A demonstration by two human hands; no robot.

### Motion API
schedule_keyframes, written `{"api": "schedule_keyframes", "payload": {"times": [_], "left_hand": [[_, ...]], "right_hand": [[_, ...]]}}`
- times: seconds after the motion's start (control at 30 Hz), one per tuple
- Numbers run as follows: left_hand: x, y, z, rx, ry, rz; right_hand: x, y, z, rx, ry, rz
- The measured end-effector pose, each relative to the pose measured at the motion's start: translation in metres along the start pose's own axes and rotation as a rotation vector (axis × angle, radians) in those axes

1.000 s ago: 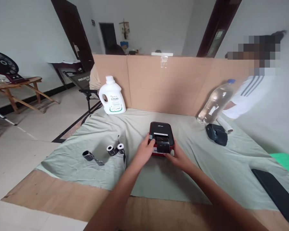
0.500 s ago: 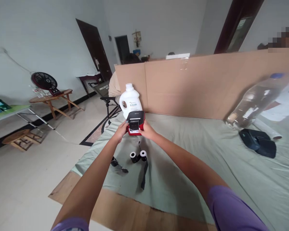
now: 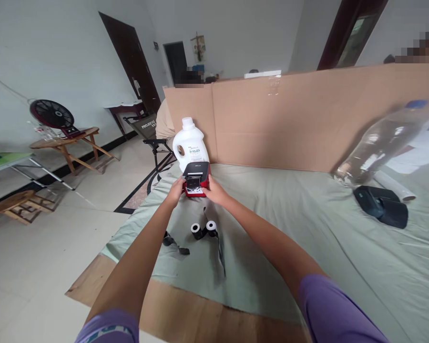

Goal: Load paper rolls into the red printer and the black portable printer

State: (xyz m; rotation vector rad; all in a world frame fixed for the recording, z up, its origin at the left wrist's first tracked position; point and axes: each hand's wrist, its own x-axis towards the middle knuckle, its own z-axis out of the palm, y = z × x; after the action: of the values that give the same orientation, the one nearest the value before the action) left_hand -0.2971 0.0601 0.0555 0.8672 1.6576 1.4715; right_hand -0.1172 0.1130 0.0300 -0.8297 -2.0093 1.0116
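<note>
Curling fingers of left hand (image 3: pixel 176 189) and right hand (image 3: pixel 215 191) hold a red printer (image 3: pixel 196 179) (black top).

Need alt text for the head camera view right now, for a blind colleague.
The left hand and right hand grip a small red and black printer over a grey-green cloth, in front of a white detergent jug. Two paper rolls lie nearer the person; a black device sits far right.

White walls (image 3: pixel 39 47) — tiled floor (image 3: pixel 28 267) (dark door (image 3: pixel 128 57))
</note>
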Motion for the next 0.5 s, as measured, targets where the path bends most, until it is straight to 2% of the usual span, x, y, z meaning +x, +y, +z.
{"api": "schedule_keyframes", "payload": {"times": [0.1, 0.17, 0.23, 0.3, 0.37, 0.43, 0.5], "left_hand": [[-0.016, 0.01, -0.002, 0.077, 0.101, 0.089], [-0.036, 0.02, -0.003, 0.12, 0.197, 0.247], [-0.064, 0.033, 0.001, 0.147, 0.287, 0.438], [-0.099, 0.046, 0.014, 0.158, 0.328, 0.582], [-0.139, 0.053, 0.036, 0.204, 0.232, 0.671], [-0.182, 0.052, 0.066, 0.308, 0.005, 0.746], [-0.225, 0.038, 0.1, 0.424, -0.225, 0.818]], "right_hand": [[-0.039, 0.006, -0.031, 0.047, 0.018, 0.112], [-0.079, 0.018, -0.072, 0.033, 0.067, 0.152], [-0.129, 0.033, -0.13, -0.056, 0.123, 0.19], [-0.185, 0.047, -0.203, -0.153, 0.237, 0.273], [-0.242, 0.051, -0.282, -0.272, 0.487, 0.425], [-0.293, 0.044, -0.354, -0.395, 0.838, 0.494], [-0.331, 0.03, -0.408, -0.508, 0.979, 0.569]]}}
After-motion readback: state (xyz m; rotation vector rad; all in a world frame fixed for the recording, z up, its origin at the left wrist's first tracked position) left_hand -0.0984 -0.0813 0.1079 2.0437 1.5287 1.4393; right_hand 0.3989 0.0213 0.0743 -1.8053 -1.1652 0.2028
